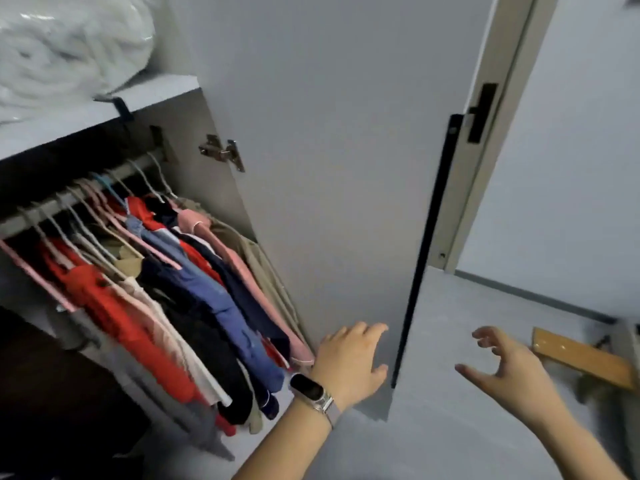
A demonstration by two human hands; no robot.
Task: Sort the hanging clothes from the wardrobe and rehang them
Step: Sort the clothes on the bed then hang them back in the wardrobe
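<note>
Several clothes [194, 292] in red, blue, pink, beige and black hang on hangers from the wardrobe rail [79, 195] at the left. The grey wardrobe door [332, 168] stands open with a black handle strip [429, 244] along its edge. My left hand [353, 362], with a watch on the wrist, lies flat with straight fingers against the door's inner face near its lower edge, just right of the clothes. My right hand [502, 368] hovers in the air to the right of the door edge, fingers loosely curled, holding nothing.
A white bundle in plastic [65, 46] lies on the shelf [104, 109] above the rail. A room door with a black lock [481, 112] stands behind the wardrobe door. A wooden piece [581, 358] lies low at the right on the grey floor [450, 427].
</note>
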